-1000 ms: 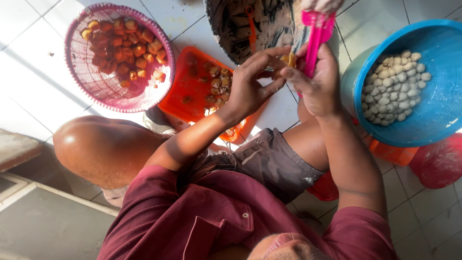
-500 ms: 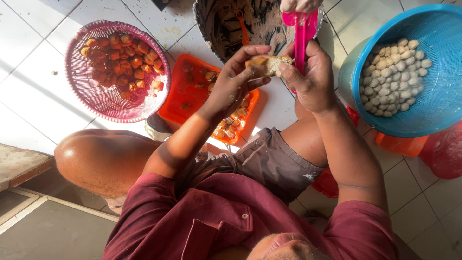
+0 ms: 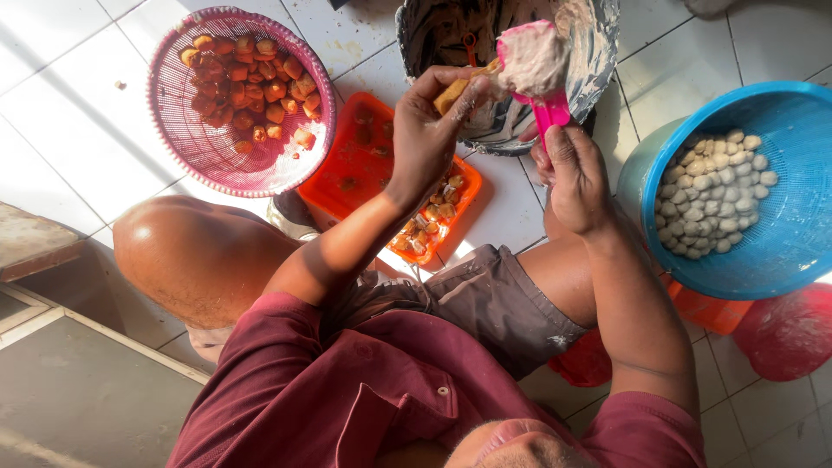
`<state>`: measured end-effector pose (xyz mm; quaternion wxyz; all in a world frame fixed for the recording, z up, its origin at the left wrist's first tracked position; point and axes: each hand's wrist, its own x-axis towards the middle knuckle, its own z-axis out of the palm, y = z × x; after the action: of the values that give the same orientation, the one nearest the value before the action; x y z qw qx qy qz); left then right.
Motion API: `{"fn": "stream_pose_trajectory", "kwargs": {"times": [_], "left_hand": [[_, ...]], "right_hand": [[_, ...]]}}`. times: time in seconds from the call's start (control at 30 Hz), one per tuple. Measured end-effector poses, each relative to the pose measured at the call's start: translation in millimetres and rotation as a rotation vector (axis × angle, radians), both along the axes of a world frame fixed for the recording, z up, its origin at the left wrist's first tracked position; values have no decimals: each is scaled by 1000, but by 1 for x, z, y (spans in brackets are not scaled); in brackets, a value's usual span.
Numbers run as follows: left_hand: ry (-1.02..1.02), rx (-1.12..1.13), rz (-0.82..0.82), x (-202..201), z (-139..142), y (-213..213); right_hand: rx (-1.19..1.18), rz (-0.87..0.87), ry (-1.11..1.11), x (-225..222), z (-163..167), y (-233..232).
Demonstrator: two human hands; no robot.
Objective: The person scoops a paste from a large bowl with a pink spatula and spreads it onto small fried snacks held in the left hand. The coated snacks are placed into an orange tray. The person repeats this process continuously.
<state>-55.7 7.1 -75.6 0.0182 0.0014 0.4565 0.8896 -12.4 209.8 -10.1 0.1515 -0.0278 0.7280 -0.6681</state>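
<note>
My left hand (image 3: 429,130) pinches a golden fried tofu piece (image 3: 452,94) over the orange tray (image 3: 364,165). My right hand (image 3: 576,178) grips a pink spatula (image 3: 548,104) heaped with pale grey paste (image 3: 530,59), its tip touching the tofu. Both hands hover at the near rim of a metal bowl (image 3: 598,69) smeared with the same paste. Several filled tofu pieces (image 3: 433,217) lie at the tray's near end.
A pink woven basket (image 3: 182,130) with several fried tofu puffs (image 3: 247,82) sits at the left. A blue colander (image 3: 780,217) with pale round balls (image 3: 706,204) stands at the right, over a teal basin. Red plastic lies by my knees. White floor tiles lie underneath.
The spatula now carries a fresh heap of paste and has swung against the tofu. Both hands have moved up toward the metal bowl.
</note>
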Motion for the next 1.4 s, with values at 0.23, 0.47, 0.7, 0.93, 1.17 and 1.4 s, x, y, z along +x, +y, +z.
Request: {"fn": "stream_pose_trajectory", "kwargs": {"times": [0.23,0.47,0.7,0.93,1.17,1.4], "left_hand": [[116,155,-188,18,30,-4],[149,185,-224,17,44,-19],[256,132,-270,13,39,-17],[125,83,-335,-3,9,-19],[311,-118,-87,-26,4,-45],[422,-357,-106,-23,11,-57]], "right_hand": [[380,20,462,-5,16,-8],[792,-65,675,-7,25,4],[941,-131,823,2,25,12],[1031,-104,891,6,26,14],[1093,-25,770,-1,27,13],[514,-22,403,0,15,2]]}}
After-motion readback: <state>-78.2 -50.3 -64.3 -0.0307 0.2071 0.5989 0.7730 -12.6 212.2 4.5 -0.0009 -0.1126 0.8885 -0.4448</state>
